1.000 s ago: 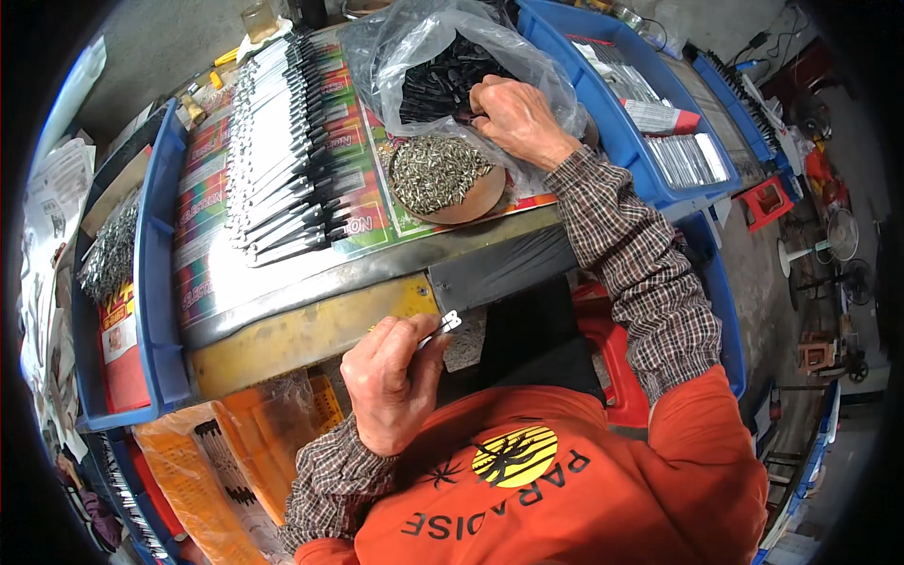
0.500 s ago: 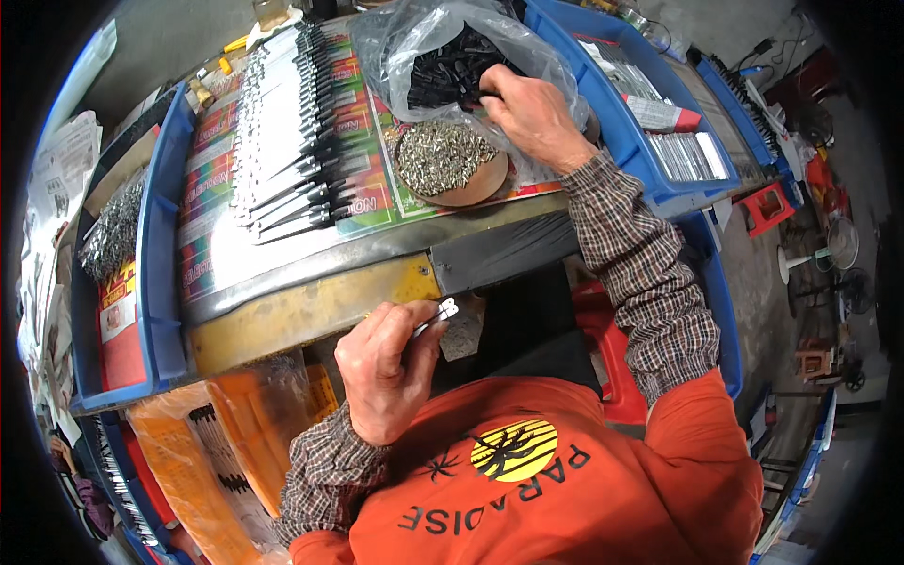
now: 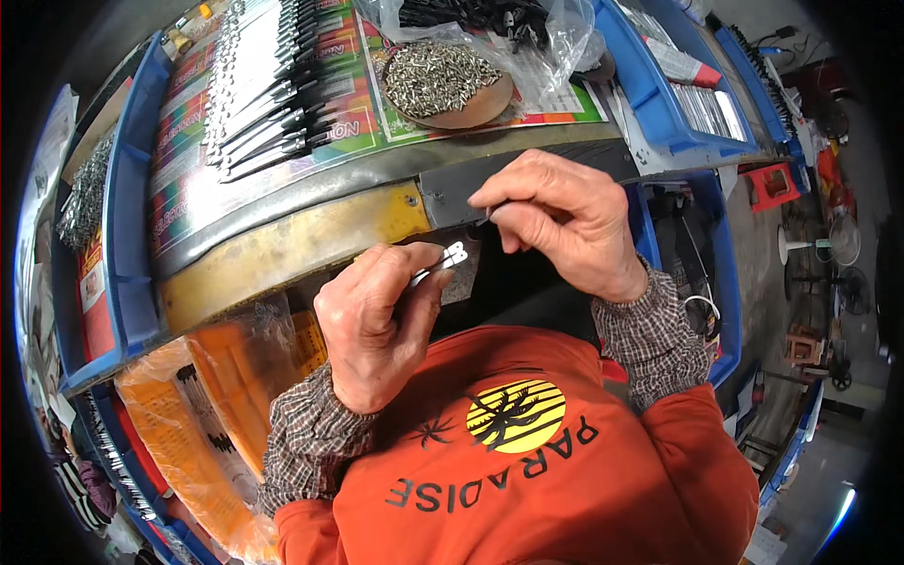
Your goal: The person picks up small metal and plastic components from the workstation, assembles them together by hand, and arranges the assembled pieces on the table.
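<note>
**Two Hands Near the Bench Edge**

I see both hands up in front of the red-orange shirt [image 3: 490,499], near the front edge of the bench. They are apart and do not touch.

The left hand [image 3: 377,315] comes up from the lower left in a checked sleeve [image 3: 315,447]. Its fingers are curled in, and it has a tight pinch on a shiny silver metal piece [image 3: 454,254]. The piece sticks out past the thumb and first finger, with its round end tipped up to the right. It is just in front of the bench's yellow strip [image 3: 301,250].

The right hand [image 3: 570,221] is a bit higher up. Its wrist is bent, and its fingers curl and point left, toward the silver piece. The thumb and first finger are close together. I see a dark spot at their tips, but I cannot tell if they hold something.

Past the hands, a round dish [image 3: 485,108] of little metal pins [image 3: 438,75] sits on the bench. Long silver pieces with black ends [image 3: 264,94] lie in a row to its left.
</note>
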